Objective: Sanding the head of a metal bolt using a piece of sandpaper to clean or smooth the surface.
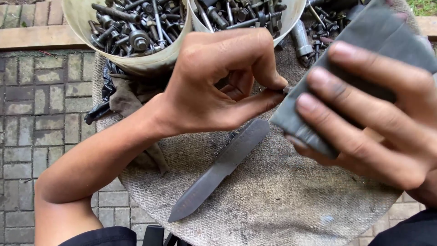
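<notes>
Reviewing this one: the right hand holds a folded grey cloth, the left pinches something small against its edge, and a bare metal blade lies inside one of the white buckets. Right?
Not quite. The head view shows the metal blade lying on the round carpet-covered table, not in a white bucket. The right hand does hold the grey cloth, and the left hand pinches at its edge.

My left hand (218,82) is curled, thumb and forefinger pinched together at their tips, the remaining fingers folded in behind the forefinger; the bare left forearm runs back and down from the wrist, bent sharply at the elbow. My right hand (378,118) sits just beyond those pinched fingertips, its four fingers (346,91) extended side by side, slightly spread and grimy at the nails, pressed flat in a clamping grip, thumb hidden beneath them.
</notes>
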